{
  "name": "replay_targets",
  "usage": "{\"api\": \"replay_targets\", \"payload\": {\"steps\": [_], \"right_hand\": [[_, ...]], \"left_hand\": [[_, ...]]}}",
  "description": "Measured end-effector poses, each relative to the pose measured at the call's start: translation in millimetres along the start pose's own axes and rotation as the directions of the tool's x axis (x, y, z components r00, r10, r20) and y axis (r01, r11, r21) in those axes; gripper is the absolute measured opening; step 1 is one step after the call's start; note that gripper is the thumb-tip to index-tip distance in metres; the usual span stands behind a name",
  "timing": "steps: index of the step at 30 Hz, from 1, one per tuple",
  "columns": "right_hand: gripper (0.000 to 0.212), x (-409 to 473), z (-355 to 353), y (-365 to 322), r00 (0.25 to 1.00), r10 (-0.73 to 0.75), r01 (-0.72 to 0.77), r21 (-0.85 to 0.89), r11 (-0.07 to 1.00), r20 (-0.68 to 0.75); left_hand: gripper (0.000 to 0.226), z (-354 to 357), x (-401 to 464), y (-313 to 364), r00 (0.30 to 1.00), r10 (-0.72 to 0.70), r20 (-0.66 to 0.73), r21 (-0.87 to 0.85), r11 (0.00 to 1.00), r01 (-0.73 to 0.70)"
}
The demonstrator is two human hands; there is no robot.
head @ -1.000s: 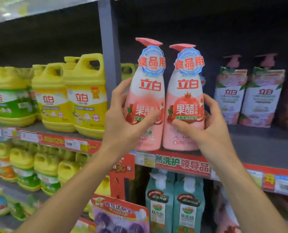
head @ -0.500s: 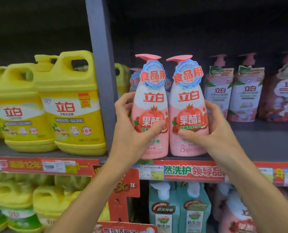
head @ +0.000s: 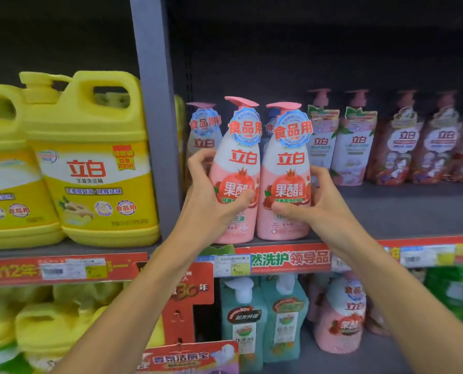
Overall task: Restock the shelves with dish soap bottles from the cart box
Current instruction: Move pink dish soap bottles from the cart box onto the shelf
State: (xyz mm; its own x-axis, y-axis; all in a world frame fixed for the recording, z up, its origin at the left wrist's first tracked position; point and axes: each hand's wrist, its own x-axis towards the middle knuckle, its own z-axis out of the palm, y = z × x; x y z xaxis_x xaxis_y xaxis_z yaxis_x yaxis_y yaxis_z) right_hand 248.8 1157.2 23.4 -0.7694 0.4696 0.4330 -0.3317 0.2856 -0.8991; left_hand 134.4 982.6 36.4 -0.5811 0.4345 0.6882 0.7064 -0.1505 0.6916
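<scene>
Two pink pump bottles of dish soap are up at the front edge of the grey shelf [head: 403, 211], standing upright and touching side by side, one in each hand. Left hand [head: 211, 201] is wrapped around the left pink bottle [head: 238, 168], thumb across the pomegranate label and fingers curled round the far side. Right hand [head: 314, 209] does the same on the right pink bottle [head: 288, 171], thumb on the front, fingers round the right flank. Both bottle bases look like they're sitting on the shelf, just above the red price strip [head: 289, 259], though I can't say for sure they're fully down.

Just behind the left one there's another pink bottle [head: 202, 130] of the same kind, partly hidden. Further right along the same shelf is a row of pump bottles with refill packs [head: 354, 147]. Left of the grey upright post [head: 154, 125] sit big yellow detergent jugs [head: 89, 163]. On the shelf below, teal pump bottles [head: 243, 319] stand next to one more pink one [head: 341, 319].
</scene>
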Motion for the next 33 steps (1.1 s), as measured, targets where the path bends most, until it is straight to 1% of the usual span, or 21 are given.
{"api": "replay_targets", "payload": {"steps": [3, 6, 9, 12, 15, 19, 22, 27, 29, 31, 33], "right_hand": [[0.084, -0.5, -1.3, -0.2, 1.0, 0.007, -0.007, -0.043, 0.999, -0.005], [0.08, 1.0, -5.2, -1.4, 1.0, 0.017, -0.014, -0.115, 0.993, 0.02], [0.078, 3.9, -11.2, -3.6, 0.998, 0.038, -0.029, -0.156, 0.987, 0.05], [0.078, 4.5, -14.2, -3.4, 0.997, 0.043, -0.031, -0.186, 0.982, 0.058], [0.075, 1.7, -13.9, -0.6, 1.0, 0.008, -0.001, -0.231, 0.973, 0.029], [0.072, -1.5, -12.7, -0.8, 0.999, -0.047, 0.046, -0.292, 0.955, 0.003], [0.072, -1.5, -13.3, -1.4, 0.997, -0.077, 0.078, -0.307, 0.948, 0.016], [0.081, -7.2, -8.9, 1.2, 0.986, -0.167, 0.156, -0.351, 0.923, 0.0], [0.085, -11.1, -5.5, 0.2, 0.984, -0.18, 0.172, -0.37, 0.913, 0.011], [0.09, -15.0, -3.3, -2.0, 0.984, -0.177, 0.172, -0.391, 0.904, 0.024], [0.093, -17.0, -1.6, -4.6, 0.985, -0.17, 0.164, -0.414, 0.895, 0.024]], "left_hand": [[0.072, 0.4, 0.9, -1.2, 1.0, -0.01, -0.007, 0.017, 1.0, 0.01], [0.07, 0.4, 4.0, -0.9, 1.0, -0.021, -0.002, 0.057, 0.998, 0.021], [0.072, 0.4, 10.0, 4.2, 0.998, -0.038, 0.043, 0.129, 0.991, 0.033], [0.07, -3.1, 15.2, 13.9, 0.988, -0.09, 0.123, 0.175, 0.982, 0.068], [0.071, -10.9, 14.3, 22.1, 0.972, -0.132, 0.197, 0.203, 0.975, 0.091], [0.07, -15.4, 6.8, 26.2, 0.971, -0.157, 0.181, 0.203, 0.972, 0.12], [0.069, -13.9, -1.5, 25.0, 0.974, -0.202, 0.106, 0.209, 0.962, 0.177], [0.065, -5.4, -19.4, 22.3, 0.986, -0.165, -0.008, 0.261, 0.952, 0.161], [0.065, -0.6, -24.2, 21.0, 0.987, -0.145, -0.069, 0.351, 0.923, 0.161], [0.068, 6.4, -29.1, 17.0, 0.979, -0.103, -0.174, 0.476, 0.862, 0.175], [0.085, 17.3, -37.2, 19.1, 0.958, -0.092, -0.271, 0.544, 0.806, 0.232]]}}
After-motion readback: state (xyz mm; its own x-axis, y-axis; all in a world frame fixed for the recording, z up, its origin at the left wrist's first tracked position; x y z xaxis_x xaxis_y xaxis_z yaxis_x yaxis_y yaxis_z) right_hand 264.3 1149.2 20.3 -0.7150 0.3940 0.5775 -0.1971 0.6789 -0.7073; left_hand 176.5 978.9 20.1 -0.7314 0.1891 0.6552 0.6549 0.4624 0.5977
